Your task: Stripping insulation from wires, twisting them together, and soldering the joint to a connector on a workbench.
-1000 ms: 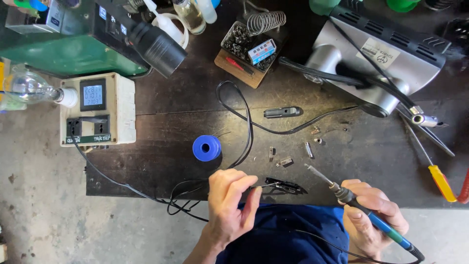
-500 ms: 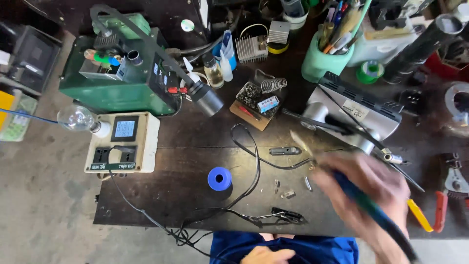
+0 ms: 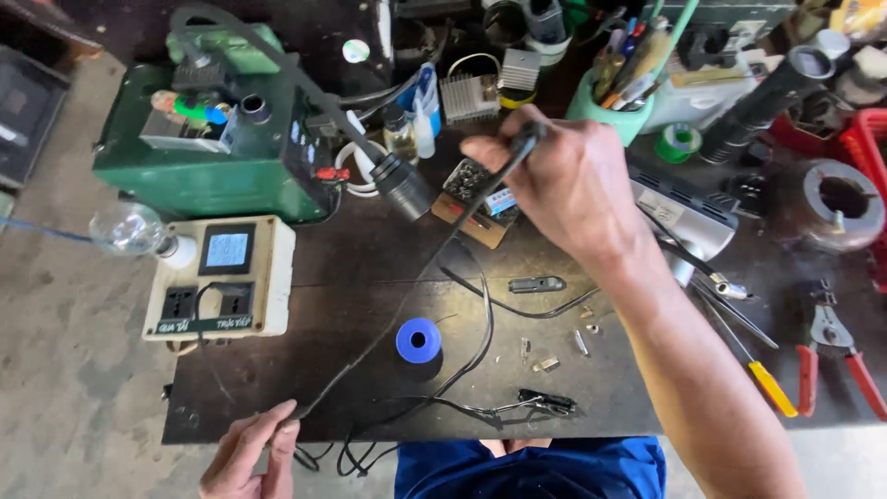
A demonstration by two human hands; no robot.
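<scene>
1. I see the dark, slim soldering iron handle point(image 3: 525, 140) up over the back of the dark wooden workbench point(image 3: 370, 277), gripped in my right hand point(image 3: 564, 180), whose fingers are curled tight around it.
2. Its long black cord point(image 3: 416, 277) runs diagonally down across the bench to the front edge, where my left hand point(image 3: 254, 455) pinches it between thumb and fingers, otherwise loosely closed.
3. Just beside the cord on the bench lies a small blue spool point(image 3: 419, 339) with a hole in its middle.
4. Right of the spool sit a few small metal bits point(image 3: 545, 362), a thin black wire with a clip point(image 3: 550, 401), and a small dark rectangular plug piece point(image 3: 536, 284).
5. To the left stands a cream socket box with a small screen point(image 3: 222, 277), a clear glass bulb point(image 3: 125, 228) just beside it.
6. Behind that is a green metal machine point(image 3: 203, 148).
7. Far right lie a yellow-handled screwdriver point(image 3: 771, 388) and red-handled pliers point(image 3: 832, 356).
8. A green cup full of pens and tools point(image 3: 614, 92) stands at the back, near my right hand.
</scene>
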